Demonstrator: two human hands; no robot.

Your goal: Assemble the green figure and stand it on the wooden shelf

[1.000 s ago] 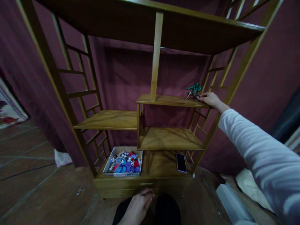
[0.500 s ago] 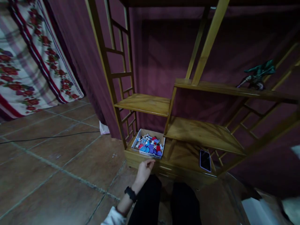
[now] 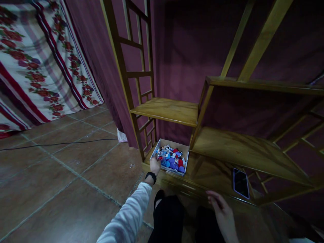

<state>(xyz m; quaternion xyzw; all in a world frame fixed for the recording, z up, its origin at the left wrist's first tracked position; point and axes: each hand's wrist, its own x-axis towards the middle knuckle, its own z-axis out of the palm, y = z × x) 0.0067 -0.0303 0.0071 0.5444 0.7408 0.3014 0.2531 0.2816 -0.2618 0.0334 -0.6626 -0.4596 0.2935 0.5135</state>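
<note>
A shallow white cardboard box (image 3: 186,158) sits on the lowest shelf, filled with small colourful figures and discs (image 3: 173,161) in blue, purple, red and white. At the box's front left corner is my left hand (image 3: 155,165), its fingers curled in over the rim by the pieces. What those fingers hold, if anything, is hidden. My right hand (image 3: 220,209) is low in front of the drawers, fingers apart and holding nothing. It is nearest to the drawer front (image 3: 188,187) and apart from the box.
A phone (image 3: 241,183) with a purple edge lies on the low shelf at right. Wooden shelves (image 3: 167,109) and slanted posts rise around the box. A black cable (image 3: 63,143) crosses the tiled floor at left. A floral cloth (image 3: 37,67) hangs beyond.
My left hand has moved from in front of the drawers up to the box's left corner. My right hand has come into view at lower right. The view has shifted left.
</note>
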